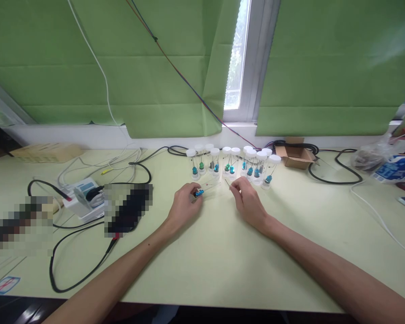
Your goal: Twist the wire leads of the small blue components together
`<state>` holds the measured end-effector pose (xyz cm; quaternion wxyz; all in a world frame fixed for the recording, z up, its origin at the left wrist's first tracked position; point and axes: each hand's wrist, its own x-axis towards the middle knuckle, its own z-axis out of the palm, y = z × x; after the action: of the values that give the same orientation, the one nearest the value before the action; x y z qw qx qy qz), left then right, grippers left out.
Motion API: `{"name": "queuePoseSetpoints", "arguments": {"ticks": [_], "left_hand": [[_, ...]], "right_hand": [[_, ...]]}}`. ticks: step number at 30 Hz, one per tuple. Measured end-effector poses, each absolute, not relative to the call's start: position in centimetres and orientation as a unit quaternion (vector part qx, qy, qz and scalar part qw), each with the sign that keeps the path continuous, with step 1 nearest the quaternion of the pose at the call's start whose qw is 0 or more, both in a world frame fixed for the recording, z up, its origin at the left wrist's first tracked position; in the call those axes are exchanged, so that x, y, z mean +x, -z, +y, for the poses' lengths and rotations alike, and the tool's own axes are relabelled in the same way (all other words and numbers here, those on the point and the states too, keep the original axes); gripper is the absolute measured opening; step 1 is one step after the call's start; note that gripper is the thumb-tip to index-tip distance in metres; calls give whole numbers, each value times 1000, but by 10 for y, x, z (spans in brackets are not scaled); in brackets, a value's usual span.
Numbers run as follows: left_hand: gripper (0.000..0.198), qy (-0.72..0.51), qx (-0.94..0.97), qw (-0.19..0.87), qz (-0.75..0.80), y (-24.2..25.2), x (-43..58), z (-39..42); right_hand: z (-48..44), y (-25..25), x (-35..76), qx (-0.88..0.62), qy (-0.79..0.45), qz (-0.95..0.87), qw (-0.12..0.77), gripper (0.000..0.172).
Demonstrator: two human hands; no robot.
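My left hand is closed in a pinch on a small blue plastic piece; thin, pale wire-like strands reach rightward from it, too fine to make out fully. Opposite, my right hand pinches a thin, dark stick between thumb and fingers, its tip pointing up and left toward the left hand. A gap of table separates the two hands. Just behind them stand several clear tubes with white lids. Inside these are small blue or green pieces with thin dark rods.
On the left are a white power strip, a dark blurred-out device and looping black cables. An open cardboard box sits behind at right, near a blue-and-white pack. Green blinds hang beyond the table.
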<state>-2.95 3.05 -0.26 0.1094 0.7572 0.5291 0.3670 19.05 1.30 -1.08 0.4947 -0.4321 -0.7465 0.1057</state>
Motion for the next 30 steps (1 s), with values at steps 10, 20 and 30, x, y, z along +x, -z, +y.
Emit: {"name": "queuePoseSetpoints", "arguments": {"ticks": [10, 20, 30], "left_hand": [[25, -352, 787, 118, 493, 2, -27, 26], [24, -356, 806, 157, 445, 0, -21, 20], [24, -378, 778, 232, 446, -2, -16, 15]], "right_hand": [[9, 8, 188, -363, -119, -769, 512, 15], [10, 8, 188, -358, -116, -766, 520, 14], [7, 7, 187, -368, -91, -740, 556, 9]]}}
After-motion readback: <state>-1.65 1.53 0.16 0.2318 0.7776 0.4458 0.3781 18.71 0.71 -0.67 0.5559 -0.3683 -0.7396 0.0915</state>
